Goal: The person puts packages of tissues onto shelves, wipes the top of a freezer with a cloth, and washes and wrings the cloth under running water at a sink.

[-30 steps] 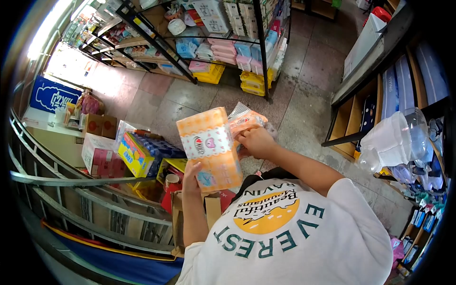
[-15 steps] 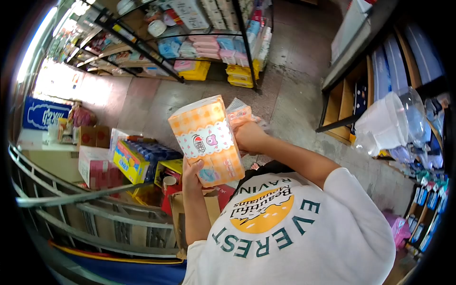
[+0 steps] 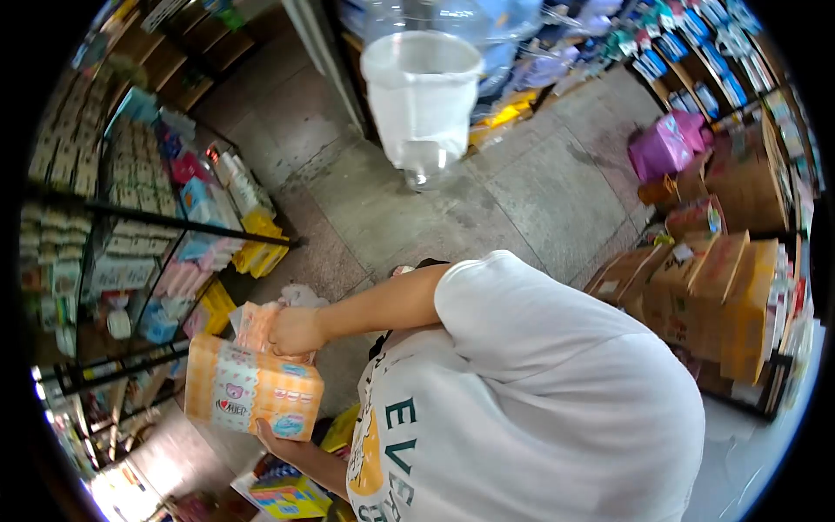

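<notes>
An orange-and-white checked tissue pack [image 3: 252, 387] with a pink bear print is held out at the lower left. My left hand [image 3: 277, 442] is closed on its lower edge, thumb lying over the front face. Just above the pack, my right hand [image 3: 296, 332] is wrapped around a smaller orange plastic-wrapped packet [image 3: 254, 325], which partly overlaps the pack's top edge. Pale crinkled plastic [image 3: 302, 297] shows beside my right fingers; whether it belongs to the packet I cannot tell.
Black-framed shelves [image 3: 165, 222] stacked with wrapped goods stand on the left. Clear and white plastic tubs [image 3: 422, 96] jut out ahead. Cardboard boxes [image 3: 696, 296] and a purple bag [image 3: 668, 144] sit at the right. A yellow box [image 3: 296, 498] is below my left arm.
The view has swung to the right, bringing the tubs to the middle and the cardboard boxes into sight. Both hands keep hold of the tissue pack and the smaller packet.
</notes>
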The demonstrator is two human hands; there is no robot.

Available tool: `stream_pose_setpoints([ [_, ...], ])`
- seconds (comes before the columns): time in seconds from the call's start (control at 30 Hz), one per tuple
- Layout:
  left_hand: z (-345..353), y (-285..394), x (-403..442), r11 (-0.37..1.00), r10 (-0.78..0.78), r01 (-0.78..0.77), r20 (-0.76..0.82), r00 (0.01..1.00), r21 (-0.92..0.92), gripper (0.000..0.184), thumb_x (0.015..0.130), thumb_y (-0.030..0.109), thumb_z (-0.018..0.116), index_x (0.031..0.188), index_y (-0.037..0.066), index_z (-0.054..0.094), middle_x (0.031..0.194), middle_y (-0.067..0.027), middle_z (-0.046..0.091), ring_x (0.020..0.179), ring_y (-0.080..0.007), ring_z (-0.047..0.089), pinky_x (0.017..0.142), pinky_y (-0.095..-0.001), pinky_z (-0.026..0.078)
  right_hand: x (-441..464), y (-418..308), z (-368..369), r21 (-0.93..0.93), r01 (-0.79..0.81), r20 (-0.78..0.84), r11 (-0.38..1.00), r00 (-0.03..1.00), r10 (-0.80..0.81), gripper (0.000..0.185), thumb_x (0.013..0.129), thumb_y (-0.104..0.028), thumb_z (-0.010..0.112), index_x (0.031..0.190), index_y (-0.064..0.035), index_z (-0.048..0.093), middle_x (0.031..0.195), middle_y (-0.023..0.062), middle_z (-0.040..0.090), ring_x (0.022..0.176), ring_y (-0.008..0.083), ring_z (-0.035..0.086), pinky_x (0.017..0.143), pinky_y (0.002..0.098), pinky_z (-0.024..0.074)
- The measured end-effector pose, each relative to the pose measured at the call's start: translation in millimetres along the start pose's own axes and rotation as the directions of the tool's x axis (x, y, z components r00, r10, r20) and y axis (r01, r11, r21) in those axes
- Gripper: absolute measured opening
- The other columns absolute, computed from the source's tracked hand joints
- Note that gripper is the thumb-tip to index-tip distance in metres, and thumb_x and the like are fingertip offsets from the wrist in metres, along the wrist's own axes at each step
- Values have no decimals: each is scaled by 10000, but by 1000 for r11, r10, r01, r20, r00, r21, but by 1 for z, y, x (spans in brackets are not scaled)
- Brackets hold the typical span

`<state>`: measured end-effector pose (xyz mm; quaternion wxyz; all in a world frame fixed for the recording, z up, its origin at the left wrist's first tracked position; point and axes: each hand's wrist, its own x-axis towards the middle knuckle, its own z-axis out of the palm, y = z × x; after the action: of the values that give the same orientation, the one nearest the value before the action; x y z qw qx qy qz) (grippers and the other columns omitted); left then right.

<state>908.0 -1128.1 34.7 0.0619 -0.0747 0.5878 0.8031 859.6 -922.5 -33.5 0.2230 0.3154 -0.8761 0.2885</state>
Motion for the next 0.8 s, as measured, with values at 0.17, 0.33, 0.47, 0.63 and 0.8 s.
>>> stream_pose_setpoints([
  [0.17,-12,-6,16,998,21,-24,55,998,65,534,787,209,504,1217,-55,330,1151,-190,445,1013,-295,489,845,-397,418,-6,3,-22,-115,-330,258,937,901,349,172,709,-164,501,670,-69,640,705,112,620,679,275,602,570,385,466],
  [0.33,-57,-31,3,998,54,-53,-24,998,25,469,739,139,526,1157,-38,405,1069,-158,517,943,-280,534,826,-392,432,-20,10,-51,-82,-496,386,864,784,486,357,744,-382,516,878,-58,582,727,146,610,695,306,599,611,422,460],
  [0.47,-37,-7,-15,987,-58,80,154,986,-141,640,537,48,684,1115,-61,433,1042,-141,552,939,-232,555,803,-343,447,-2,4,-44,-211,-480,518,851,684,514,692,670,-511,594,1183,-90,396,727,159,605,701,301,600,628,417,467],
  [0.63,-29,18,-28,995,-95,91,352,931,28,718,506,134,789,1114,-40,449,1036,-110,560,923,-171,556,791,-302,445,4,5,7,-166,-436,630,885,644,435,456,694,-358,583,1063,-95,527,821,159,615,748,318,597,647,418,477],
  [0.8,-56,28,-33,942,-193,123,204,960,313,650,513,112,784,1069,-32,480,1007,-66,528,932,-148,525,805,-288,422,18,2,13,-96,-508,589,856,664,460,193,714,-275,546,808,-140,647,782,143,620,755,303,600,662,404,480],
])
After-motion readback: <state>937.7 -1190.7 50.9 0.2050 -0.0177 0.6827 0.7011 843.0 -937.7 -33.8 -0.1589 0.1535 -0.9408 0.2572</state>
